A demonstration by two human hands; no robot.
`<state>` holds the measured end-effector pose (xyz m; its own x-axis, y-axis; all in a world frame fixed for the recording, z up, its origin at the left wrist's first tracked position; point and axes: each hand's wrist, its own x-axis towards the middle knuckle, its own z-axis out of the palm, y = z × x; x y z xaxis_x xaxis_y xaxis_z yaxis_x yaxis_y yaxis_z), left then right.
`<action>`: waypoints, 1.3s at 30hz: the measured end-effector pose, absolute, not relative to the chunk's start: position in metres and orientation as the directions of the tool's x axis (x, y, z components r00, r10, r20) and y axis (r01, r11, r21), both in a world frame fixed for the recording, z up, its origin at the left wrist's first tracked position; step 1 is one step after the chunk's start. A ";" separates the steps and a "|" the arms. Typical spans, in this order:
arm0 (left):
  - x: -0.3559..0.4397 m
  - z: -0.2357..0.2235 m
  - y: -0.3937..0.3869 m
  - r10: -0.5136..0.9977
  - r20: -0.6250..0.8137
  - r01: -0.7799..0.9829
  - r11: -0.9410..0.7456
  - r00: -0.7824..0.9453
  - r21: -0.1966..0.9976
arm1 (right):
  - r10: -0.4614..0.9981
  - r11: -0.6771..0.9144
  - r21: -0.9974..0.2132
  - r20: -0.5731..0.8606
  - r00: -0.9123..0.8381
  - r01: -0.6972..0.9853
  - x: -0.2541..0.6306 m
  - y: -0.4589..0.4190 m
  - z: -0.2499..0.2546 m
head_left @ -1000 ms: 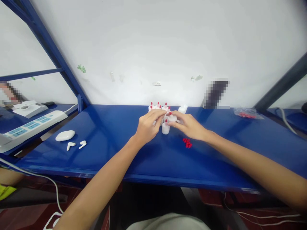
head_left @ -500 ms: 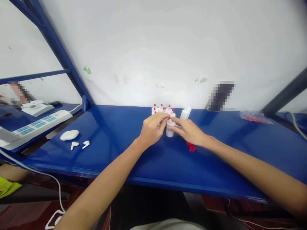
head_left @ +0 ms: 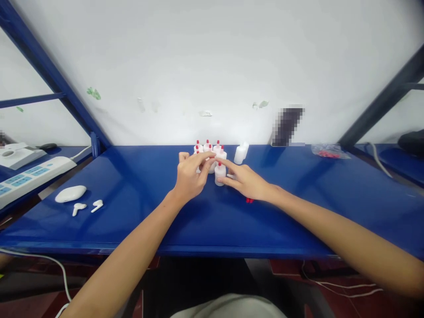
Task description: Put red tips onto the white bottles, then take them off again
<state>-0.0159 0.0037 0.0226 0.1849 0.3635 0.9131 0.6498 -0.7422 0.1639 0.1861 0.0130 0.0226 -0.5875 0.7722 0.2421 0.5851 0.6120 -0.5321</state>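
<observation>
Over the blue table (head_left: 132, 185), the right hand (head_left: 245, 182) touches a bottle (head_left: 219, 172).

Blue table (head_left: 139, 176), red-capped bottles (head_left: 219, 172), white earbuds (head_left: 97, 204)

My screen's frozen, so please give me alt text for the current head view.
A person's left hand and right hand are close together at red-tipped white bottles on a blue table, the right one at the front bottle. Small red pieces show near the right wrist; white earbuds lie at left.

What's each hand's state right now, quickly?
Left hand: partly curled near the capped bottles; whether it holds anything cannot be told.
Right hand: at the front bottle; firm grip cannot be told.
</observation>
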 end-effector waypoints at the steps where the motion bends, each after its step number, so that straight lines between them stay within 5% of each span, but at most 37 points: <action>1: -0.016 0.022 0.003 0.367 0.912 0.654 -0.739 0.186 0.164 | 0.779 0.613 -0.516 0.270 -0.566 0.598 0.187 0.011 0.025; 9: -0.006 0.013 -0.002 0.196 0.825 0.489 -0.866 0.530 -0.108 | 0.618 0.769 -0.521 0.460 -0.637 0.370 0.192 -0.011 0.032; 27: -0.001 0.013 -0.010 0.242 0.713 0.435 -0.895 0.658 -0.097 | 0.674 0.666 -0.734 0.516 -0.528 0.133 0.183 -0.021 0.028; 33: -0.013 0.027 -0.006 0.175 0.713 0.499 -0.822 0.679 -0.274 | 0.697 0.656 -0.743 0.528 -0.486 0.135 0.184 -0.016 0.027; 35: -0.027 0.032 -0.001 0.196 0.808 0.571 -0.796 0.556 -0.200 | 0.712 0.649 -0.751 0.544 -0.444 0.122 0.185 -0.009 0.026; 39: -0.059 0.035 0.014 0.338 0.934 0.706 -0.690 0.118 0.161 | 0.795 0.594 -0.791 0.548 -0.260 0.148 0.190 0.012 0.025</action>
<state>-0.0587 0.0145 0.0347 0.1180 0.3382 0.9336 0.7056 -0.6901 0.1608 0.1896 0.0116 0.0247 -0.2601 0.7949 0.5481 0.1476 0.5937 -0.7910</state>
